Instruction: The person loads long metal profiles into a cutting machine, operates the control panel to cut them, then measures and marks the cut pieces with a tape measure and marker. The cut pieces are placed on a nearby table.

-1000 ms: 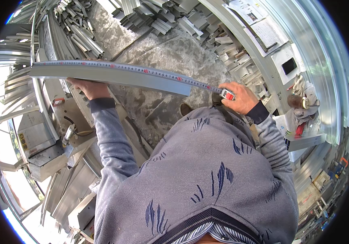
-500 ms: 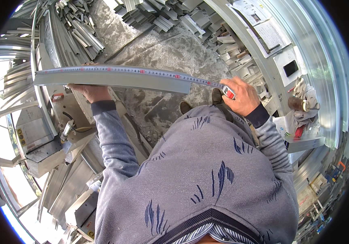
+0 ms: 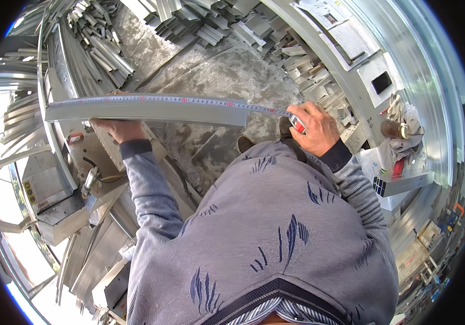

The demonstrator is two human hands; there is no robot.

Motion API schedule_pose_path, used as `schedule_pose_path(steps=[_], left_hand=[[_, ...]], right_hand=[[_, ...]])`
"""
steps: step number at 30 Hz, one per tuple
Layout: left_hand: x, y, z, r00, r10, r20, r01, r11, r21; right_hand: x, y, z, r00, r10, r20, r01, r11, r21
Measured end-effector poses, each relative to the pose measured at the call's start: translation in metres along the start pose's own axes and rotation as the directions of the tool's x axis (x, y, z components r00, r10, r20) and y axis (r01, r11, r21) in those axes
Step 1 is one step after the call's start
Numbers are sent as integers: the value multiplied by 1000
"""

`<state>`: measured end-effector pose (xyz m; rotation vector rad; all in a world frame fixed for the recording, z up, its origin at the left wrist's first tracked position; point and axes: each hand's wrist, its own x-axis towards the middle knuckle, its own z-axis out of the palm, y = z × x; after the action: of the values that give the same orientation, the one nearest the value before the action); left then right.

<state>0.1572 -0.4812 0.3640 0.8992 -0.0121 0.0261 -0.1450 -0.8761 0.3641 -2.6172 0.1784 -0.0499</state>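
A person's 2 bare hands hold work in front of the body, seen from above. A long silver metal profile [image 3: 151,114] lies crosswise beyond the waist, its far edge lined by a marked tape blade [image 3: 189,100]. The left hand [image 3: 120,129] is clamped on the profile left of its middle: thumb side at the near edge, fingertips just showing at the far edge, the rest of the fingers hidden behind. The right hand [image 3: 319,130] closes its fingers around a red-and-white tape case [image 3: 297,124], just right of the profile's right end; the case feeds out the blade and is partly covered by the hand. Whether the blade's left end hooks the profile is hard to make out. On the right, a brown cylindrical container [image 3: 394,129] lies on crumpled cloth [image 3: 412,142], its contents unclear. The near 2 shoes [image 3: 245,143] are partly hidden by clothing.
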Motion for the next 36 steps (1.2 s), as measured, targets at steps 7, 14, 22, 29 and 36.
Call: schedule_pose_path(steps=[7,14,22,29,36], left_hand=[[-21,-22,18,979,-66,-193,145,892,427],[-77,-130,-29,836,-548,-19,63,61,996],[-215,-208,-97,632,-770,-87,75,-52,996],[-251,-195,-179,575,-795,-194,83,-180,980],[-285,-175,-157,626,-669,-400,270,-296,916]], right_hand=[[-19,18,22,986,64,155,-114,936,334],[-42,82,57,899,437,32,-323,613,721],[-97,235,111,448,774,447,-707,1,707],[-56,376,120,378,864,334,-584,-57,809],[77,447,89,390,818,422,-407,-258,876]])
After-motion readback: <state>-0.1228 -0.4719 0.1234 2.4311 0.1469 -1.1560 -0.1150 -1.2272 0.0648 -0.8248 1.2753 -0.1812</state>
